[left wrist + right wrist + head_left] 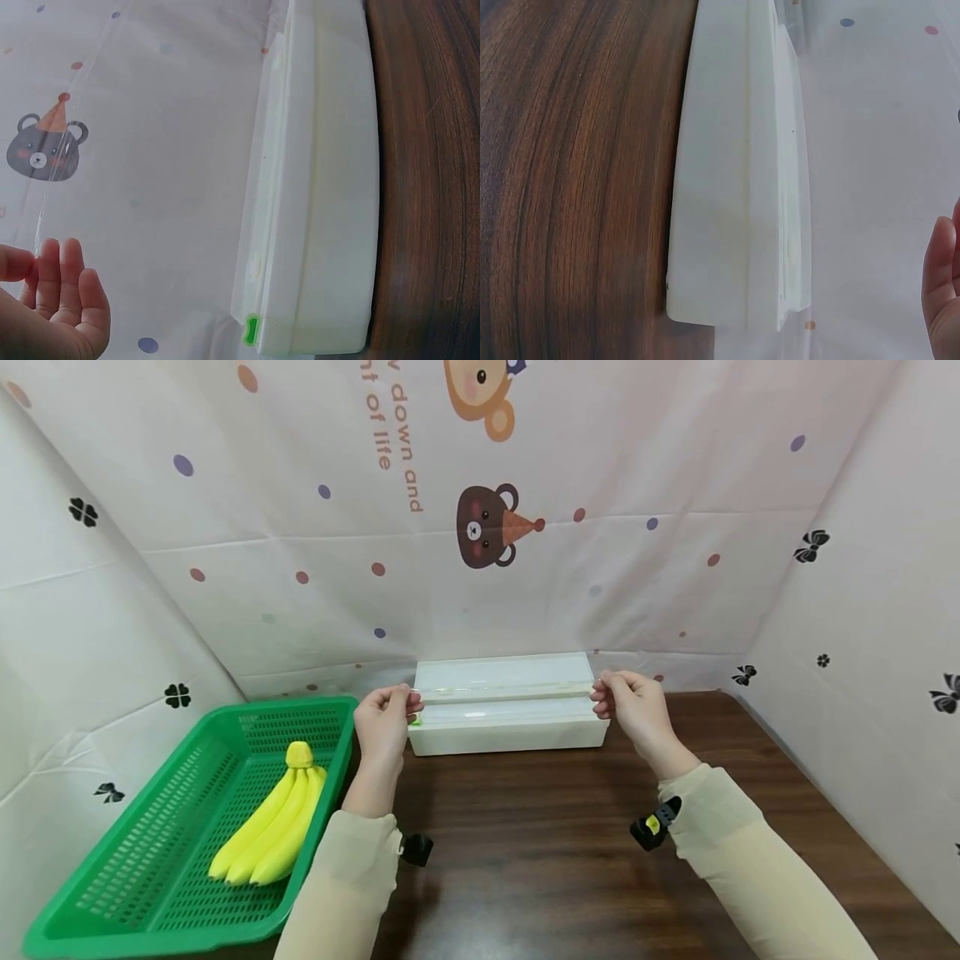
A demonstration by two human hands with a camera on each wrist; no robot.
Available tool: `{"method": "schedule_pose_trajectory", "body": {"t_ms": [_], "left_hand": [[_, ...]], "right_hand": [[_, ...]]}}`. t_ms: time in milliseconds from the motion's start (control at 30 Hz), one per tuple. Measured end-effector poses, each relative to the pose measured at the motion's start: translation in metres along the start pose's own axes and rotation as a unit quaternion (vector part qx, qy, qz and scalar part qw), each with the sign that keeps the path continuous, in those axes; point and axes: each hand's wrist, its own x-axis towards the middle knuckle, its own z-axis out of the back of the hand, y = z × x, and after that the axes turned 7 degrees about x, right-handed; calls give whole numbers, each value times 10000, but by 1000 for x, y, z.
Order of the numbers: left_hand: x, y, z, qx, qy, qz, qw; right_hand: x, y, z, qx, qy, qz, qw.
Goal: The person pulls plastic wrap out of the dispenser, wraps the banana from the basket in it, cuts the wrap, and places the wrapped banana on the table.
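A long white cling film dispenser (510, 740) stands near the back wall, with a small green piece (251, 330) at its left end. From it a sheet of clear cling film (43, 206) is drawn up, its edge stretched between my two hands. My left hand (384, 718) pinches the film's left corner between thumb and forefinger, the other fingers loosely curled. At the opposite corner my right hand (636, 712) pinches with thumb and forefinger. Only some fingers of the right hand (941, 281) show in the right wrist view; its pinch lies outside that frame.
To the left, a green plastic basket (52, 914) holds a bunch of yellow bananas (273, 827). The dark wood table (540, 852) lies under everything. White printed cloth (645, 585) hangs as walls behind and at both sides, close behind the dispenser.
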Motion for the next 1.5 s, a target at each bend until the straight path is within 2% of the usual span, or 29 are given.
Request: {"method": "schedule_pose_trajectory", "body": {"t_ms": [200,733,1067,1500], "left_hand": [[-3,-2,4,-92,-57,-56,9999],[-13,-3,5,-169,-64,-296,9994],[-17,-6,4,-208,-82,-470,9986],[-25,-6,16,-98,-55,-588,9982]], "right_hand": [[-1,3,-1,-37,113,37,9999],[-11,11,4,-344,39,180,9992],[-15,17,9,-126,-26,325,9994],[-27,19,10,-113,112,519,9985]]}}
